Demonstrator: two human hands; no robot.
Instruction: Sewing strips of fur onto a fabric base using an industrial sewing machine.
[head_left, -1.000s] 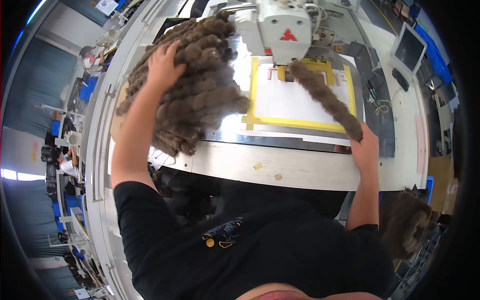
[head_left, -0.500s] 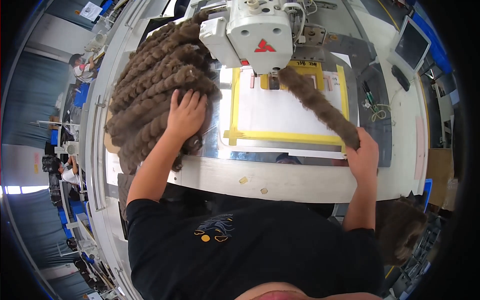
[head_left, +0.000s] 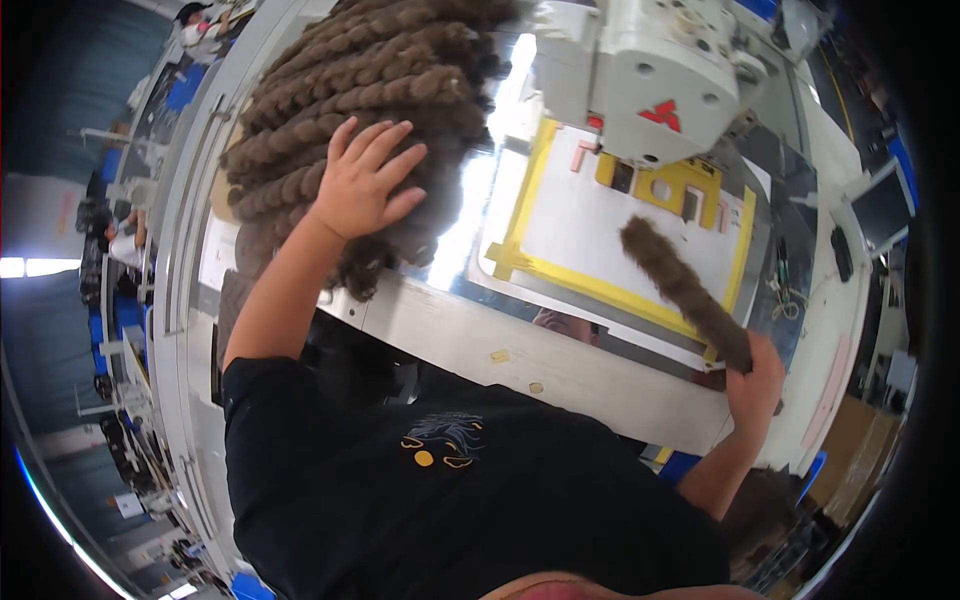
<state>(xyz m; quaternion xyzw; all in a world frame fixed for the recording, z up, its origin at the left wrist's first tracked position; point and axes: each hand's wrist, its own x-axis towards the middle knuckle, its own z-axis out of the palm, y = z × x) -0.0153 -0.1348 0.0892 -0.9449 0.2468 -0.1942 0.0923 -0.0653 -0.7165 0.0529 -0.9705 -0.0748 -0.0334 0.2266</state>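
A pile of long brown furry strips (head_left: 360, 95) lies on the left of the worktable. My left hand (head_left: 368, 182) is over the pile's near part, its fingers spread and holding nothing; whether the palm presses on the fur I cannot tell. My right hand (head_left: 756, 378) grips the near end of a single furry strip (head_left: 682, 285). This strip slants across a white sheet edged with yellow tape (head_left: 575, 225), its far end nearer the sewing machine head (head_left: 665, 95). A yellow template with cutouts (head_left: 668, 187) lies just under the machine head.
A monitor (head_left: 885, 220) and a dark handheld object (head_left: 841, 254) are at the right, with small green-handled tools (head_left: 782, 265) closer in. More brown fur (head_left: 765, 515) hangs below the table at right. Other people (head_left: 125, 245) work far left.
My right hand has drawn the strip back, so its far end has come away from under the machine head. My left hand's fingers have spread and lifted slightly. The whole view has tilted.
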